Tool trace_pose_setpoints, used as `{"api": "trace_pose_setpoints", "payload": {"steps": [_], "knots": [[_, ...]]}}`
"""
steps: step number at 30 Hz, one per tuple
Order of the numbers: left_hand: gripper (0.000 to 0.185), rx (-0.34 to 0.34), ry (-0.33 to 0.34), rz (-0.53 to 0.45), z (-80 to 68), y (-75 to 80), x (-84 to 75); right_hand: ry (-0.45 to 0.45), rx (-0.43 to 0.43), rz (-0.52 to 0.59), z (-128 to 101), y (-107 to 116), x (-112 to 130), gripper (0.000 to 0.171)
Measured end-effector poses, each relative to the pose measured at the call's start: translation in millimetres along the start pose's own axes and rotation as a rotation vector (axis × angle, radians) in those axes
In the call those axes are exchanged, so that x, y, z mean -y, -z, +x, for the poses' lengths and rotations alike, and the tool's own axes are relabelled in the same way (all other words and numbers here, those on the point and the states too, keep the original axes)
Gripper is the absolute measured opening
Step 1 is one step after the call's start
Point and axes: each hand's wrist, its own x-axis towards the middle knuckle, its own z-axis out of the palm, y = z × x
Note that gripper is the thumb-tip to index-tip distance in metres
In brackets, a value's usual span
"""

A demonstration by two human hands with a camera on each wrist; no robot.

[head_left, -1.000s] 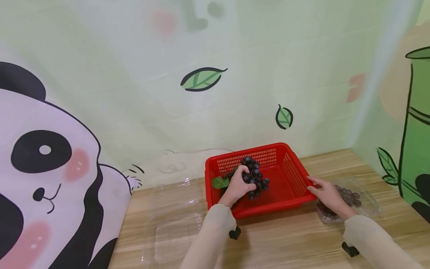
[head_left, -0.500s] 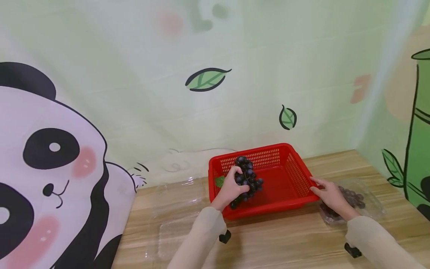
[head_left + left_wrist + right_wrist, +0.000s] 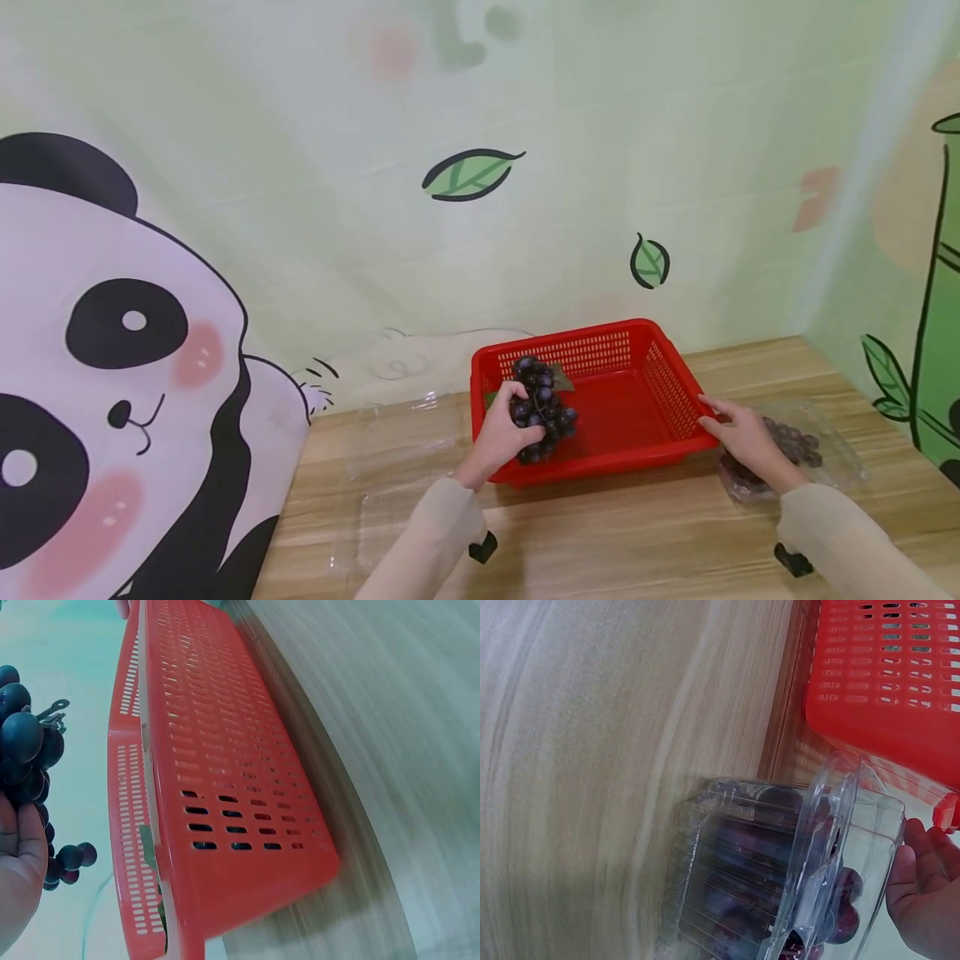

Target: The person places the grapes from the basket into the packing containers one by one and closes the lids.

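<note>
My left hand (image 3: 498,433) grips a bunch of dark purple grapes (image 3: 551,417) above the left part of a red plastic basket (image 3: 637,450). The left wrist view shows the stem end of the grapes (image 3: 26,739) and a few hanging lower, beside the basket's slotted wall (image 3: 225,765). A leaf (image 3: 561,379) sticks out behind the bunch. Inside the basket at left, a green leaf (image 3: 491,400) is partly covered by my hand; dark shapes show through the slots. At the basket's right front corner, my right hand (image 3: 742,433) holds the rim with thumb and fingers.
Close under my right forearm lies a clear plastic clamshell (image 3: 832,454) with dark grapes (image 3: 742,877) inside. Left of the basket stands a clear plastic container (image 3: 390,500) on the wooden table (image 3: 615,533). A printed wall with a panda (image 3: 150,375) rises behind the table.
The left hand has moved left with the grapes, lifting and turning the bunch, and a leaf now shows behind it. The right hand stays at the basket rim. The view has shifted slightly.
</note>
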Motion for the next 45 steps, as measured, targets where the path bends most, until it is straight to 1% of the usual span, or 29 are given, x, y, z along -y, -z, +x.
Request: {"api": "trace_pose_setpoints", "payload": {"steps": [6,9,11,13,15,19,21,26,28,32,39,45], "knots": [[0.045,-0.046,-0.036,-0.013,-11.5,11.1,0.6,-0.005,0.004,0.007,0,1,2,0.05],[0.044,-0.06,-0.078,-0.038,-20.8,18.6,-7.6,-0.005,0.004,0.008,-1,1,2,0.049],[0.044,-0.071,-0.094,-0.061,-26.7,23.6,-12.9,-0.003,0.003,0.007,-1,1,3,0.049],[0.043,-0.087,-0.096,-0.082,-32.1,28.0,-16.5,-0.001,0.002,0.008,-1,1,3,0.049],[0.043,-0.101,-0.084,-0.106,-35.3,31.9,-15.2,-0.001,0.004,0.012,-1,1,3,0.049],[0.044,-0.13,-0.067,-0.165,-38.3,38.5,-5.1,-0.005,0.005,0.015,-1,1,3,0.05],[0.045,-0.14,-0.069,-0.177,-38.4,41.4,4.8,-0.006,0.006,0.015,-1,0,2,0.05],[0.046,-0.17,-0.042,-0.188,-39.5,47.4,26.5,-0.008,0.006,0.014,-1,0,1,0.05],[0.046,-0.18,-0.029,-0.204,-41.8,49.8,29.8,-0.011,0.006,0.012,-1,0,1,0.05],[0.047,-0.195,-0.01,-0.203,-47.3,55.5,34.5,-0.015,0.007,0.007,-1,0,1,0.051],[0.047,-0.231,0.011,-0.176,-57.5,64.6,41.4,-0.014,0.009,0.023,-1,1,4,0.05],[0.047,-0.274,0.051,-0.155,-64.8,71.0,49.2,-0.017,0.01,0.02,-2,1,6,0.049]]}}
